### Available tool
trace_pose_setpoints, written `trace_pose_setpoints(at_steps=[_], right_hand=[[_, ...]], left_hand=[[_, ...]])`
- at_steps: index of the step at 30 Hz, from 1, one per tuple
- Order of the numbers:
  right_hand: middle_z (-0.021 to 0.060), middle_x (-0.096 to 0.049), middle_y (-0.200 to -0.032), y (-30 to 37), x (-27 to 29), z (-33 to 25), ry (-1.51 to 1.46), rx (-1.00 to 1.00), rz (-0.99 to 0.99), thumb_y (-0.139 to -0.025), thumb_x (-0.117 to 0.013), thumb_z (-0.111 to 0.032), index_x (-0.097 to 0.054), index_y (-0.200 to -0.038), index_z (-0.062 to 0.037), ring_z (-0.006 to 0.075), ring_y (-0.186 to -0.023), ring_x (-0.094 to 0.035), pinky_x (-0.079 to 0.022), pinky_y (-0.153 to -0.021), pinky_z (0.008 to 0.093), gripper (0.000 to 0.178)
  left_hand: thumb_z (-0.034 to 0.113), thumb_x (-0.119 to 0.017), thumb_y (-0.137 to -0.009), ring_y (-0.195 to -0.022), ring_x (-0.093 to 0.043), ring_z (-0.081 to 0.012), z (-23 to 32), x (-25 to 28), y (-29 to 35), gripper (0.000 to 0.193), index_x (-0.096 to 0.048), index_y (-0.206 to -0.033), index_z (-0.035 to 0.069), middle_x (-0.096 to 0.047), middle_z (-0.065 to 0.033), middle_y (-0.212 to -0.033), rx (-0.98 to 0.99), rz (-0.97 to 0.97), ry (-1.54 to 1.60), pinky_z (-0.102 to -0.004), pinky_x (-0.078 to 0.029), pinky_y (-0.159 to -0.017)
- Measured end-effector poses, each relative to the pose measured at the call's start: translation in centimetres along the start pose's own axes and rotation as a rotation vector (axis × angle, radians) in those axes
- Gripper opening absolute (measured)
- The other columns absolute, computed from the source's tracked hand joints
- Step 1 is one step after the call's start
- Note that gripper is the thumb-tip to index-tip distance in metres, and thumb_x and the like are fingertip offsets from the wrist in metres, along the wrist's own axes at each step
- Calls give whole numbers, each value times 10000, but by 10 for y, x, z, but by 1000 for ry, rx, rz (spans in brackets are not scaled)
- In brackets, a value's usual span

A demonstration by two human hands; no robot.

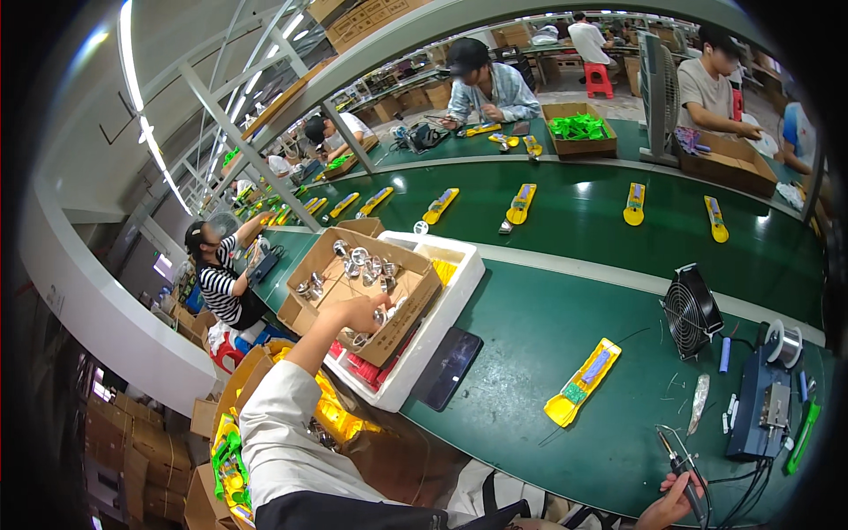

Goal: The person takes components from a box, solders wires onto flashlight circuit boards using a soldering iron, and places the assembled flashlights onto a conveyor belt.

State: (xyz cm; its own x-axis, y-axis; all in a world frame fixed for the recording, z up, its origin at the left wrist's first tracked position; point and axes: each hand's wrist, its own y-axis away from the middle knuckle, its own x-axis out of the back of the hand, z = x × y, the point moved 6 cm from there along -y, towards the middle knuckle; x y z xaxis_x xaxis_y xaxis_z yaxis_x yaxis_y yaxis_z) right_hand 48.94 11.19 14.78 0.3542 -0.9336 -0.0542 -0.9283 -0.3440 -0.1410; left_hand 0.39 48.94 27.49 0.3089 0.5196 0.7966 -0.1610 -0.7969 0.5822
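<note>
Lying in the cardboard box (413, 321), the small silver cups (359, 257) look light, stiff and slippery; the rim seems best to hold; the left hand (360, 312) curls there, whether pinching one I cannot tell; the right hand (677, 500) is wrapped around the soldering iron (677, 463).

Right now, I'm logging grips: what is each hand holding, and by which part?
Right hand: soldering iron, by its handle. Left hand: at silver parts in the cardboard box; hold unclear.

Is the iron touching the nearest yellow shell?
Apart: the head view shows a strip of green bench between the iron and the shell.
</note>
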Motion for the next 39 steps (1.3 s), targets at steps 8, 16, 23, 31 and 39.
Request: trace_pose_setpoints(at_steps=[8, 16, 23, 31, 39], right_hand=[[79, -471, -772, 2, 0, 11, -89, -57, 22, -856, -441, -69, -426, -964, 35, 96, -595, -472, -359, -499, 192, 151], [67, -475, -750, 2, 2, 14, -150, -93, -15, -860, -435, -76, -427, -970, 26, 82, -585, -452, -342, -499, 185, 150], [63, -480, -737, 2, -2, 4, -186, -86, -10, -857, -435, -83, -431, -963, 20, 83, -576, -446, -336, -501, 184, 148], [64, -479, -783, 1, 3, 7, -232, -44, 22, -836, -454, -70, -448, -948, 6, 94, -591, -486, -372, -484, 190, 136], [50, -469, -773, 1, 4, 9, -270, -53, 21, -830, -465, -91, -442, -950, -8, 89, -580, -475, -369, -487, 196, 147]], left_hand=[[228, -611, -729, -844, -559, -251, -5, 4, 11, 380, -470, -1068, 134, -581, -126, -880, -132, 98, 133, -329, -431, -739], [99, -595, -710, -719, -548, -235, -16, 40, 46, 313, -493, -1006, 98, -553, -129, -746, -210, 563, 236, -337, -428, -654], [-28, -548, -676, -739, -511, -166, 82, 107, 109, 377, -492, -1040, 54, -513, -77, -883, -318, 907, 476, -271, -429, -660], [78, -602, -704, -843, -508, -291, 221, 14, 27, 381, -507, -1070, 121, -499, -127, -948, -589, 324, 282, -358, -411, -757], [114, -666, -667, -1145, -370, -303, 205, 8, -9, 596, -426, -1210, 161, -432, -119, -1207, -621, 511, -13, -407, -295, -960]])
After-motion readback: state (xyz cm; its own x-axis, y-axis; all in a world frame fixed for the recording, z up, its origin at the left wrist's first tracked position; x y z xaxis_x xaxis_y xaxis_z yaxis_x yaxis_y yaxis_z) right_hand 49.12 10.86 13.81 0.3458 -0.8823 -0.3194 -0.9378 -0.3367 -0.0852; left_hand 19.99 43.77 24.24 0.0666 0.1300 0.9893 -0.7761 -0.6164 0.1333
